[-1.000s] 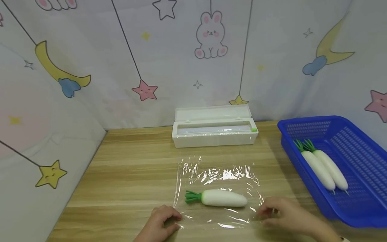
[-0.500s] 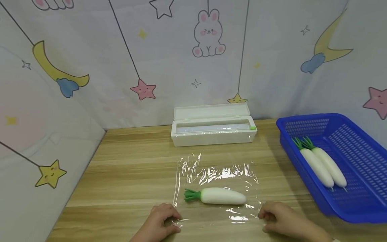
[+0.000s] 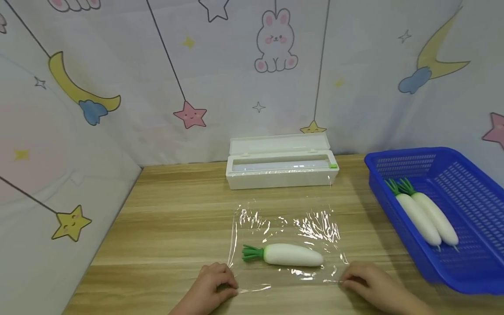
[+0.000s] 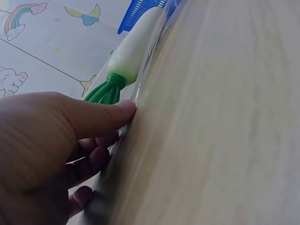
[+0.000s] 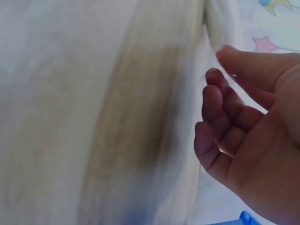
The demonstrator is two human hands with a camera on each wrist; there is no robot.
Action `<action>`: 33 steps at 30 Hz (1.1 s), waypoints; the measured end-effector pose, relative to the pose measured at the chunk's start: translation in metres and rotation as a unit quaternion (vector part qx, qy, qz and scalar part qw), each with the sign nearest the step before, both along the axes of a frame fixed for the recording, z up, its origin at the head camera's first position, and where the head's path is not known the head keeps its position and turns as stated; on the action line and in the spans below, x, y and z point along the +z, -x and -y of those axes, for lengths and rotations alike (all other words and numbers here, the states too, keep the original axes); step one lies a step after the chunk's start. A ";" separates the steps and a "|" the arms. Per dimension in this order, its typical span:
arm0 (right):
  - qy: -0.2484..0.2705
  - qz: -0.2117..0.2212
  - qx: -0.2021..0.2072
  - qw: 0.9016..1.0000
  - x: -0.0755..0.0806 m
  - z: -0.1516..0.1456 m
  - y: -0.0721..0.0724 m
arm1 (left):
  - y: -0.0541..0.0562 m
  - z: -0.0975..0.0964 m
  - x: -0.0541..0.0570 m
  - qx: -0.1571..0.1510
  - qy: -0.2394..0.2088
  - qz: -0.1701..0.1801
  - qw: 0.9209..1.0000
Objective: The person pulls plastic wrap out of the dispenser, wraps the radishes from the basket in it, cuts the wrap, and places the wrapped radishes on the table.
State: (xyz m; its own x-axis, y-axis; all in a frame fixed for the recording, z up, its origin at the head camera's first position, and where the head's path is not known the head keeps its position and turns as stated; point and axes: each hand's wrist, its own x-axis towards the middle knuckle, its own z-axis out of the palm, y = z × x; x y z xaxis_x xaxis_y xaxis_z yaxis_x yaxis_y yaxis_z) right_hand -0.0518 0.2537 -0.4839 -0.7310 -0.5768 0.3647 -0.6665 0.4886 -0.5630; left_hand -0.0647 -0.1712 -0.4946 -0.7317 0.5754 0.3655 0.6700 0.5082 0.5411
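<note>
A sheet of clear plastic wrap (image 3: 271, 232) lies on the wooden table, shiny and creased toward its far side. On it rests a white radish (image 3: 293, 255), its green stalks pointing left. My left hand (image 3: 210, 286) pinches the near left corner of the wrap; the left wrist view has the thumb (image 4: 119, 112) at the film's edge, just in front of the stalks. At the near right corner, my right hand (image 3: 372, 284) pinches the film between thumb (image 5: 236, 58) and index finger, with the other fingers curled. The near edge of the wrap runs between both hands.
Behind the wrap, a white cling film box (image 3: 281, 178) stands with its lid up and a roll inside. To the right is a blue plastic basket (image 3: 397, 240) holding two more white radishes (image 3: 435, 218). A printed curtain (image 3: 220, 78) hangs behind the table (image 3: 157, 227).
My right hand has closed onto the near right corner of the wrap. The film's near edge is straighter, and its glints have shifted. The radish stays in place on the wrap.
</note>
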 end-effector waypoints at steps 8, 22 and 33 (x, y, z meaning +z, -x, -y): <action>0.044 0.025 -0.035 0.998 0.014 0.000 0.003 | 0.000 -0.002 0.001 0.014 0.020 -0.005 1.000; 0.078 0.057 -0.065 0.993 0.025 0.005 0.004 | -0.001 -0.004 0.004 0.025 0.054 -0.018 0.998; 0.082 0.099 -0.097 0.987 0.029 0.006 0.003 | 0.000 -0.009 0.005 0.041 0.074 -0.043 0.995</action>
